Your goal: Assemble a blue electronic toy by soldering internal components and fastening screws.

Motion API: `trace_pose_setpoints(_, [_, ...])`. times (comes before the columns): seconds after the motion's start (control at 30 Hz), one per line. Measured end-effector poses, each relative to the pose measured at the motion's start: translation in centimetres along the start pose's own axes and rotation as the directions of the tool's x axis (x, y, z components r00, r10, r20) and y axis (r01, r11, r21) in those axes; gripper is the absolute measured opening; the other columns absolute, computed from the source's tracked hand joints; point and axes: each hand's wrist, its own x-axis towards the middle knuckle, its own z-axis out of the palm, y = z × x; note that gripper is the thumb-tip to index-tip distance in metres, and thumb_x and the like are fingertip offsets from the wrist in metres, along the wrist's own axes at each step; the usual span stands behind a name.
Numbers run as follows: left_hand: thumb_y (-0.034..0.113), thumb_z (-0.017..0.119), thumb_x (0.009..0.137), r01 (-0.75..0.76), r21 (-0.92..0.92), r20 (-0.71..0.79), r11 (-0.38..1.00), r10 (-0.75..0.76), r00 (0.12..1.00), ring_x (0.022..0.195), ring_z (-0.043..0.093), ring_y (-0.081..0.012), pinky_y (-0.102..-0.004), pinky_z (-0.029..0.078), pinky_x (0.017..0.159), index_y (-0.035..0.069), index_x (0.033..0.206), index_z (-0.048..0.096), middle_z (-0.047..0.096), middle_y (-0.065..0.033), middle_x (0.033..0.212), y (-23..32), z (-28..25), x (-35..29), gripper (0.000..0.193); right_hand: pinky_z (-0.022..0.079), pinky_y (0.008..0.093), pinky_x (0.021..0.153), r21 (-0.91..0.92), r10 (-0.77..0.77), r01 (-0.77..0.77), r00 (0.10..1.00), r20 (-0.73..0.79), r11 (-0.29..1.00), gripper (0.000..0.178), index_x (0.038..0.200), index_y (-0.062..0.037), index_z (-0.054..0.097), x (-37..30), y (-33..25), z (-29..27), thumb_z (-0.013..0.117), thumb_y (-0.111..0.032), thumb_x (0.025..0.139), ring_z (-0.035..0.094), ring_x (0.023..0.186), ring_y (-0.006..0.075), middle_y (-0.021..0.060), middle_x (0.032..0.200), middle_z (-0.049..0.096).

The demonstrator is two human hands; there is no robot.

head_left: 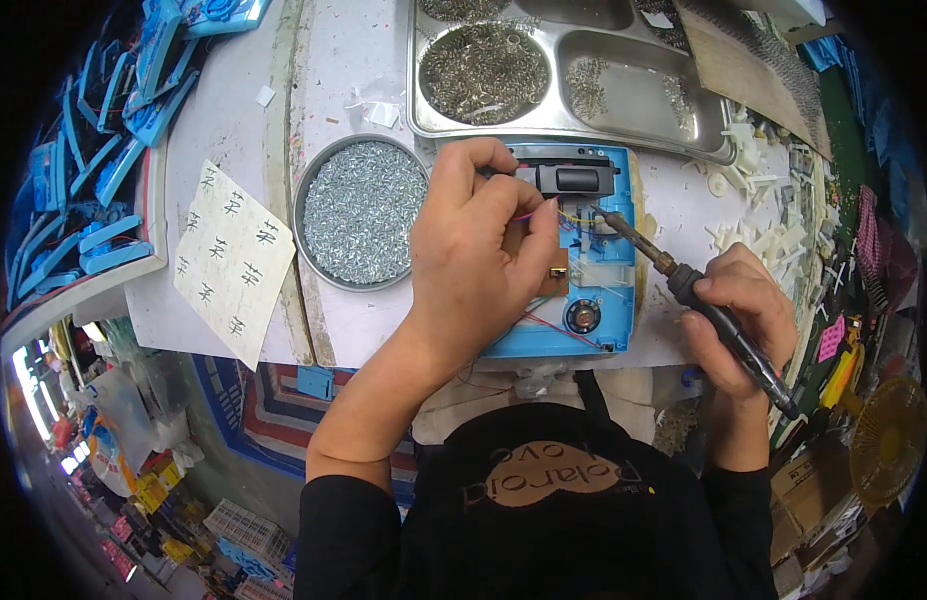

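Observation:
A blue plastic housing (621, 270) lies open in front of me, with a black switch part (574, 180), a small brown circuit board (556, 275), a round speaker-like part (583, 316) and thin coloured wires inside. My left hand (474, 225) reaches over its left side, thumb and fingers pinched on a thin wire (576, 216); the exact grip is partly hidden by the fingers. In my right hand (744, 315) is a soldering iron (724, 320), held like a pen. Its tip points left into the housing, close to the wire and just below the black part.
Left of the housing stands a round tin (364, 212) full of small metal pins. A metal tray (574, 125) with springs lies behind. White plastic parts (774, 180) are heaped at right. A handwritten paper sheet (234, 262) and a bin of blue housings (109, 250) are at left.

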Motion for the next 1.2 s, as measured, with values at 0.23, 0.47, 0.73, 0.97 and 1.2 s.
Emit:
trace_pose_setpoints(0.23, [0.0, 0.077, 0.077, -0.008, 0.013, 0.023, 1.0, 0.008, 1.0, 0.066, 0.058, -0.0127, -0.0247, 0.046, 0.056, 0.0, 0.078, 0.067, 0.057, -0.0115, 0.106, 0.1, 0.0, 0.1, 0.01, 0.043, 0.0316, 0.058, -0.017, -0.006, 0.006, 1.0, 0.022, 1.0, 0.028, 0.1, -0.0009, 0.069, 0.4, 0.1, 0.4, 0.082, -0.003, 0.075, 0.058, 0.063, 0.021, 0.0098, 0.076, 0.067])
trace_pose_setpoints(0.47, [0.001, 0.077, 0.077, -0.009, 0.039, 0.054, 0.999, 0.007, 0.999, 0.066, 0.059, -0.0139, -0.0256, 0.047, 0.056, 0.0, 0.079, 0.068, 0.058, -0.0118, 0.106, 0.0, -0.1, 0.2, 0.01, 0.044, 0.0305, 0.055, -0.099, 0.006, -0.002, 0.999, 0.047, 0.995, 0.026, 0.098, -0.0007, 0.07, 1.3, 0.5, 1.4, 0.082, -0.002, 0.074, 0.059, 0.062, 0.02, 0.0094, 0.076, 0.067])
trace_pose_setpoints(0.73, [0.0, 0.076, 0.078, -0.004, 0.029, 0.044, 1.0, 0.003, 0.999, 0.066, 0.059, -0.0143, -0.0258, 0.048, 0.056, 0.0, 0.079, 0.068, 0.058, -0.0121, 0.106, -0.1, -0.1, 0.2, 0.009, 0.044, 0.031, 0.055, -0.092, -0.014, 0.018, 0.999, 0.047, 0.996, 0.026, 0.097, -0.0014, 0.07, 1.7, 0.6, 1.8, 0.082, -0.001, 0.074, 0.059, 0.062, 0.0204, 0.0078, 0.074, 0.066])
trace_pose_setpoints(0.97, [0.001, 0.076, 0.077, -0.015, 0.046, 0.04, 0.999, 0.013, 0.999, 0.068, 0.06, -0.0154, -0.0265, 0.049, 0.057, 0.0, 0.079, 0.068, 0.058, -0.0123, 0.105, -0.1, 0.0, 0.2, 0.008, 0.044, 0.0308, 0.055, -0.082, -0.027, 0.031, 0.998, 0.052, 0.996, 0.027, 0.097, -0.0012, 0.07, 1.9, 0.7, 1.8, 0.082, 0.0, 0.073, 0.059, 0.061, 0.0202, 0.0081, 0.073, 0.065])
trace_pose_setpoints(1.2, [0.001, 0.075, 0.076, -0.033, 0.081, 0.024, 0.996, 0.031, 0.999, 0.069, 0.06, -0.017, -0.0273, 0.049, 0.058, 0.001, 0.078, 0.066, 0.058, -0.0118, 0.105, -0.1, 0.2, 0.2, 0.009, 0.043, 0.03, 0.055, -0.068, -0.017, 0.021, 0.999, 0.048, 0.997, 0.027, 0.097, -0.0012, 0.07, 1.9, 0.7, 1.7, 0.082, 0.0, 0.073, 0.059, 0.061, 0.0197, 0.0084, 0.074, 0.065])
